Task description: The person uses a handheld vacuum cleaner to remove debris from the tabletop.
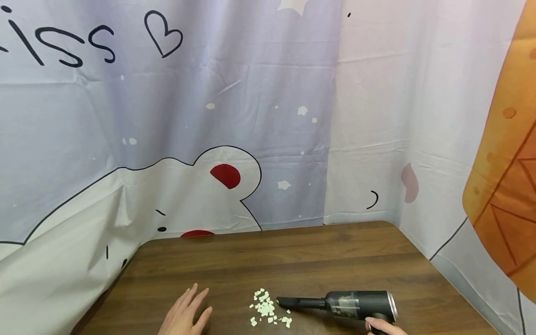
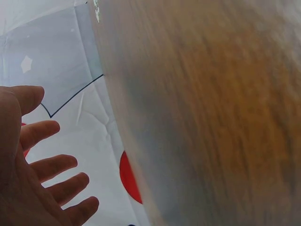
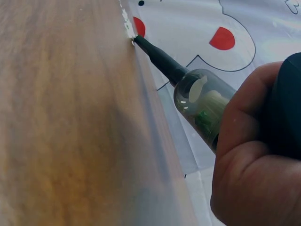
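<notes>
A black handheld vacuum cleaner (image 1: 364, 304) with a clear dust cup (image 3: 202, 103) is gripped by my right hand (image 1: 384, 326), whose fingers curl round its handle. Its narrow nozzle (image 1: 299, 303) points left, the tip at the right edge of a scatter of small pale paper bits (image 1: 265, 307) on the wooden table. Some light scraps and something green show inside the cup in the right wrist view. To the left of the paper bits, my left hand (image 1: 186, 312) has its fingers spread and holds nothing; the left wrist view shows the same hand (image 2: 42, 165) with fingers apart.
The brown wooden table (image 1: 251, 260) has rounded far corners. Behind it and along both sides hangs a printed cloth (image 1: 268, 116) with a white bear, stars and an orange shape.
</notes>
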`<state>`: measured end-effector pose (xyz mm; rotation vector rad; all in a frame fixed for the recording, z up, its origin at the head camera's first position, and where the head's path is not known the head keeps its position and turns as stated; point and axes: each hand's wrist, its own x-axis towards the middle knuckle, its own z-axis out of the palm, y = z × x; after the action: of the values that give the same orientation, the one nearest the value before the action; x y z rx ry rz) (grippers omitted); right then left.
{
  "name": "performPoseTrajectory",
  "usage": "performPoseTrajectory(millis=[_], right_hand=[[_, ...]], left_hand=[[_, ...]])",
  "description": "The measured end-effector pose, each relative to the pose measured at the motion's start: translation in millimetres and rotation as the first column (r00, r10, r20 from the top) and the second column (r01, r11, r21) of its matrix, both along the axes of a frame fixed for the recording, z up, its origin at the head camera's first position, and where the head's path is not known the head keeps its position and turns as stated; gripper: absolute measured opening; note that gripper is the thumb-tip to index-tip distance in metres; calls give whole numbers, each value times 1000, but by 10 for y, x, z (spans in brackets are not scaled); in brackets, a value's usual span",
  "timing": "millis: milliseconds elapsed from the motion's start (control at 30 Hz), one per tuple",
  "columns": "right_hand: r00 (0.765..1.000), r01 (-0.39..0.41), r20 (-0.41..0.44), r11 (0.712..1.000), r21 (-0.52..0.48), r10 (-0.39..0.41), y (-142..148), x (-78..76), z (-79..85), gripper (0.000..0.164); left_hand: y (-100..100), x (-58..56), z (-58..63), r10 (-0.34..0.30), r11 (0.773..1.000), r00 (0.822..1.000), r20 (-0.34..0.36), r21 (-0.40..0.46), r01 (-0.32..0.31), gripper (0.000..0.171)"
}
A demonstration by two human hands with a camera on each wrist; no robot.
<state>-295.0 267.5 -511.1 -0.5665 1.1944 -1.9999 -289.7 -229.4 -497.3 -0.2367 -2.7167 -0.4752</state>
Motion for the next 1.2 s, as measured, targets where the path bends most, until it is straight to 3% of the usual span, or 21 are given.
performPoseTrajectory(millis=[100, 200, 533, 833, 1000, 1200], right_hand=[[992, -103, 61, 989, -105, 110, -18, -36, 8, 17], [985, -131, 97, 982, -133, 145, -53, -59, 13, 15], [988, -101, 104, 985, -142, 116, -139, -77, 20, 16], [994, -62, 85, 996, -60, 67, -162, -105, 49, 17], [987, -88, 125, 989, -117, 102, -129, -118, -17, 17], [991, -82, 92, 987, -138, 95, -144, -116, -65, 18]], left_hand=[[9, -3, -2, 2, 1000, 1000, -7, -2, -3, 44], [19, -9, -2, -1, 1000, 1000, -11, -4, 1, 44], [24, -18, 7, -2, 1000, 1000, -2, -3, 2, 45], [70, -46, 9, -10, 1000, 999, -37, 0, 10, 44], [96, -45, 41, -4, 1000, 998, -65, 24, 6, 44], [97, -35, 155, 57, 994, 998, -4, 91, -56, 49]])
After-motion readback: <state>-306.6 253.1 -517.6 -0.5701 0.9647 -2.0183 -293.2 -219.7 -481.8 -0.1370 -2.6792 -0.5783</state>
